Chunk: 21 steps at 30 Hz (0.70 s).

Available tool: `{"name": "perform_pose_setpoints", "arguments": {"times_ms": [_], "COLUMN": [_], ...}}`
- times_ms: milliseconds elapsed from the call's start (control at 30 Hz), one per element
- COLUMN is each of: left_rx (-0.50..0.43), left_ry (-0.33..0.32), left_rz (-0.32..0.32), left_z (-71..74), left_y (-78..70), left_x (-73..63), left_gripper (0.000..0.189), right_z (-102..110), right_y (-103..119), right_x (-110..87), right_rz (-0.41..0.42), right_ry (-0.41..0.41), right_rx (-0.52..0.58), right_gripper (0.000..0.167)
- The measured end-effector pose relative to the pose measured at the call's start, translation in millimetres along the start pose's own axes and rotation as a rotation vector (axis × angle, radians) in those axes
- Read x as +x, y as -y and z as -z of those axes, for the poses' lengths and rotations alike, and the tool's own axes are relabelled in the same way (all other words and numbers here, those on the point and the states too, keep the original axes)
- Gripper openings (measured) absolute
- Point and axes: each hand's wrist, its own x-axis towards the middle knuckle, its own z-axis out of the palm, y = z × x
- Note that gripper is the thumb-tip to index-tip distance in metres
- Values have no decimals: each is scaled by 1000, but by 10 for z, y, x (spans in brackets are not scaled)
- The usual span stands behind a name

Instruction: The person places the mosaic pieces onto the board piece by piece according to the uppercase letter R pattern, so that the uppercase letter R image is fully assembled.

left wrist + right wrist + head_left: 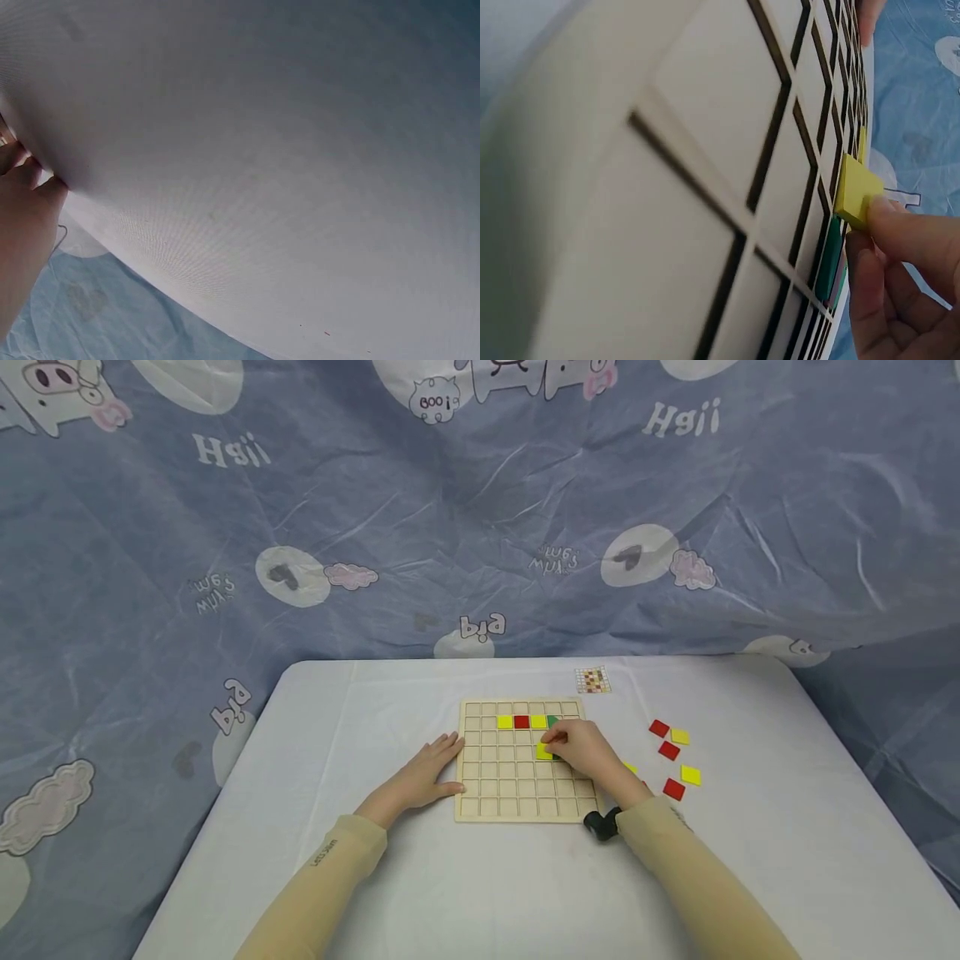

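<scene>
A wooden grid board (501,783) lies on the table. My left hand (422,775) rests at its left edge with fingers spread, fingertips and thumb right at the rim. My right hand (587,750) is over the board's right half. Between thumb and fingers it pinches a yellow square tile (859,189), tilted close over the grid. Near the top of the board a row holds a yellow tile (505,722), a red tile (521,722), another yellow tile (538,722) and a green tile (552,721) partly hidden by the hand. Beside the held tile sits a dark green tile (829,259).
Loose red tiles (669,750) and yellow tiles (691,775) lie scattered right of the board; some are partly behind the right forearm. A small printed pattern card (593,680) lies beyond the board's top right corner. A black object (600,825) shows by the right cuff.
</scene>
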Motion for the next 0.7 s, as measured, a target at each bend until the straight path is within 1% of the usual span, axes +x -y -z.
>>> {"name": "perform_pose_setpoints", "arguments": {"times_ms": [133,267,433,533,600,700], "left_rx": [10,7,9,17,16,14], "left_ry": [0,2,1,3,5,8], "left_rz": [1,0,0,2,1,6], "left_z": [14,18,28,27,23,14], "left_y": [-11,-12,-6,1,4,2], "left_x": [1,-3,0,1,2,3], "left_gripper": [81,81,82,82,82,82], "right_z": [-25,-47,-40,27,113,285], "right_y": [52,80,75,51,23,-58], "right_x": [15,25,41,28,2,-56], "right_rz": [12,7,30,34,13,-49], "right_ry": [-12,-11,15,33,31,4], "right_rx": [-26,-71,-111,-80,-32,40], "right_gripper": [6,8,14,17,18,22]}}
